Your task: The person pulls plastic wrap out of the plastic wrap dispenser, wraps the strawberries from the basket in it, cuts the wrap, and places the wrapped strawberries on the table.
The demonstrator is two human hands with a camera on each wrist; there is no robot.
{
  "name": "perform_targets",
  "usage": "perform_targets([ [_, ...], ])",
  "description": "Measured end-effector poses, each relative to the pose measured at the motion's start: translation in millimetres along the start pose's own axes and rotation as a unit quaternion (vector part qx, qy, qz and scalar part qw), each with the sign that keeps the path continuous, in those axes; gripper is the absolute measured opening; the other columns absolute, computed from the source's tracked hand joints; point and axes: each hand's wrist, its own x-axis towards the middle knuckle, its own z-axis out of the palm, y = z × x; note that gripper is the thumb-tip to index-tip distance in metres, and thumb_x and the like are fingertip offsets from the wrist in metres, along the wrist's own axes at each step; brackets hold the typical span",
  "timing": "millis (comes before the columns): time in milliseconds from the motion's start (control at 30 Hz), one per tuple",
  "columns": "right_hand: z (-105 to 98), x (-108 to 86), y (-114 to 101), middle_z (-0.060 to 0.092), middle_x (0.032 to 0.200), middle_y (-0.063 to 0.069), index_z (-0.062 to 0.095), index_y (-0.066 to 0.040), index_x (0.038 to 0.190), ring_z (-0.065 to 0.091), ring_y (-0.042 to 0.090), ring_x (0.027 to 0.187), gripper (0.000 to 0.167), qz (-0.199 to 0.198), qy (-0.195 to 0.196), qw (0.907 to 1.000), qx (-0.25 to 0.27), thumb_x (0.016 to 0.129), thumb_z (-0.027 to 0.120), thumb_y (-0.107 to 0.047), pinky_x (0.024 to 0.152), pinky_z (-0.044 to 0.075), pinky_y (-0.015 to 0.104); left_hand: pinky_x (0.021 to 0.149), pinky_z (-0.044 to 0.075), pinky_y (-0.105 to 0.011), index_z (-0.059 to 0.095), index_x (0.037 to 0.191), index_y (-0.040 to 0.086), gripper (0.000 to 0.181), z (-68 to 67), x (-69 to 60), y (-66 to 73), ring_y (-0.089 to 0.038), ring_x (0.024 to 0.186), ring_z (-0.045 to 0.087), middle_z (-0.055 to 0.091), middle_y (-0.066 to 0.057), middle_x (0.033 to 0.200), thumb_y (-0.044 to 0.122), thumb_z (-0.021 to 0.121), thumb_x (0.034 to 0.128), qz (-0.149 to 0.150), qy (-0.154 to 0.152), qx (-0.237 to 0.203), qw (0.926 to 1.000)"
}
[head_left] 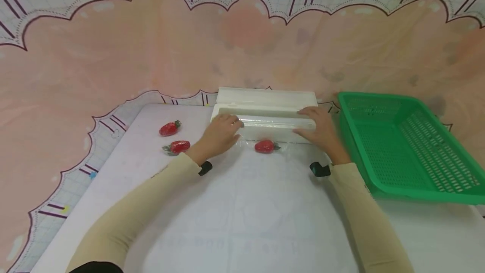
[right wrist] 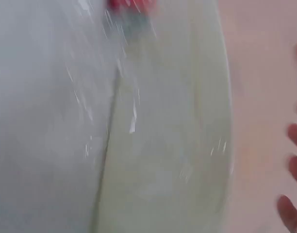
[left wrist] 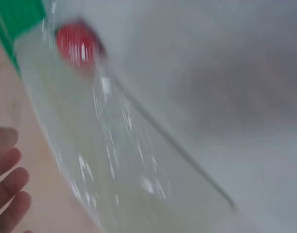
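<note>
A white cling film dispenser [head_left: 267, 133] stands at the table's far edge with its lid [head_left: 267, 96] raised and a roll of cling film [head_left: 273, 122] inside. Clear film spreads from its front over a strawberry [head_left: 265, 146], which lies just before the box. My left hand [head_left: 219, 134] is over the dispenser's left end, fingers relaxed. At the right end is my right hand [head_left: 321, 132], thumb and fingers spread apart. In the blurred left wrist view, loose fingers [left wrist: 10, 191] show beside the film-covered strawberry [left wrist: 76, 44]. Separated fingertips [right wrist: 294, 167] appear in the right wrist view.
Two more strawberries, one farther back [head_left: 169, 128] and one nearer [head_left: 177, 147], lie left of my left hand, shiny as if wrapped. A green plastic basket [head_left: 373, 180] stands at the right. The white tabletop [head_left: 235, 214] extends toward me, with a patterned cloth [head_left: 113, 62] behind.
</note>
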Motion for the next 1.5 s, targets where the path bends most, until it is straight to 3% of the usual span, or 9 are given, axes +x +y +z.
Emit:
perform_targets([
  [100, 14, 3.3, -31, 0.067, 0.104, 0.013, 0.068, -0.004, 0.104, 0.06, 0.031, 0.1, 0.036, -0.074, -0.058, 0.9906, -0.1, 0.074, 0.079, -0.02, 0.09, 0.047, 0.045, 0.093, 0.044, -0.038, 0.064, 0.108, 0.011, 0.027, 12.4, 9.9, 24.8, -0.023, 0.101, 0.057, 0.064, -0.005, 0.103, 0.026, 0.067, 0.0849, 0.05, -0.037, 0.044, 0.9971],
  [233, 38, 8.6, -48, 0.069, 0.097, 0.007, 0.07, -0.007, 0.101, 0.065, 0.024, 0.089, 0.033, -0.1, -0.159, 0.9656, -0.179, 0.074, 0.079, -0.022, 0.082, 0.052, 0.038, 0.089, 0.045, -0.035, 0.065, 0.11, 0.011, 0.032, 32.5, 25.6, 42.3, -0.021, 0.1, 0.059, 0.065, -0.003, 0.101, 0.031, 0.067, 0.085, 0.061, -0.083, 0.075, 0.9918],
  [400, 60, 8.3, -44, 0.067, 0.095, 0.005, 0.066, -0.01, 0.105, 0.065, 0.023, 0.09, 0.04, -0.115, -0.175, 0.9476, -0.241, 0.072, 0.081, -0.025, 0.083, 0.051, 0.038, 0.088, 0.048, -0.038, 0.063, 0.11, 0.005, 0.029, 49.3, 40.2, 52.3, -0.025, 0.102, 0.061, 0.067, -0.008, 0.104, 0.022, 0.064, 0.0866, 0.054, -0.123, 0.048, 0.9897],
  [600, 65, 5.1, -44, 0.068, 0.092, 0.005, 0.066, -0.01, 0.104, 0.066, 0.023, 0.087, 0.038, -0.119, -0.145, 0.9566, -0.222, 0.073, 0.08, -0.027, 0.078, 0.053, 0.038, 0.091, 0.046, -0.038, 0.062, 0.112, 0.007, 0.028, 52.8, 45.7, 55.0, -0.024, 0.106, 0.059, 0.066, -0.007, 0.109, 0.016, 0.064, 0.086, 0.018, -0.131, 0.005, 0.9912],
  [767, 56, -1.3, -51, 0.068, 0.089, 0.003, 0.068, -0.01, 0.099, 0.063, 0.019, 0.083, 0.033, -0.073, -0.171, 0.9662, -0.178, 0.074, 0.079, -0.028, 0.076, 0.052, 0.034, 0.081, 0.048, -0.036, 0.064, 0.103, 0.009, 0.025, 44.6, 38.3, 57.7, -0.024, 0.094, 0.063, 0.068, -0.005, 0.098, 0.026, 0.068, 0.0844, 0.01, -0.121, -0.033, 0.9921],
  [933, 44, -9.4, -60, 0.067, 0.087, 0.002, 0.07, -0.008, 0.097, 0.06, 0.015, 0.077, 0.025, -0.048, -0.184, 0.9715, -0.141, 0.075, 0.077, -0.019, 0.07, 0.051, 0.032, 0.074, 0.048, -0.034, 0.067, 0.098, 0.01, 0.015, 36.8, 30.1, 63.1, -0.021, 0.086, 0.062, 0.067, -0.004, 0.092, 0.019, 0.066, 0.085, 0.01, -0.12, -0.038, 0.992],
  [1133, 50, -8.3, -57, 0.066, 0.087, 0.003, 0.068, -0.007, 0.095, 0.057, 0.015, 0.077, 0.025, -0.049, -0.196, 0.9691, -0.142, 0.076, 0.077, -0.022, 0.072, 0.051, 0.031, 0.074, 0.048, -0.032, 0.066, 0.092, 0.012, 0.009, 42.3, 27.2, 64.4, -0.019, 0.086, 0.062, 0.067, -0.001, 0.09, 0.019, 0.064, 0.087, 0.008, -0.127, -0.041, 0.9911],
  [1300, 61, -5.8, -48, 0.067, 0.093, 0.005, 0.065, -0.007, 0.1, 0.061, 0.018, 0.085, 0.033, -0.026, -0.218, 0.9627, -0.158, 0.074, 0.079, -0.022, 0.078, 0.052, 0.033, 0.084, 0.046, -0.036, 0.06, 0.104, 0.011, 0.028, 46.6, 27.8, 60.3, -0.021, 0.098, 0.061, 0.066, -0.003, 0.101, 0.023, 0.071, 0.0817, -0.018, -0.153, -0.08, 0.9848],
  [1500, 63, -8.9, -49, 0.066, 0.084, 0.001, 0.068, -0.009, 0.092, 0.058, 0.014, 0.078, 0.022, -0.018, -0.257, 0.9577, -0.129, 0.077, 0.076, -0.024, 0.074, 0.049, 0.03, 0.083, 0.044, -0.036, 0.063, 0.106, 0.014, 0.031, 47.6, 25.4, 61.5, -0.019, 0.091, 0.06, 0.068, 0.0, 0.096, 0.03, 0.072, 0.0808, 0.002, -0.182, -0.065, 0.9812],
])
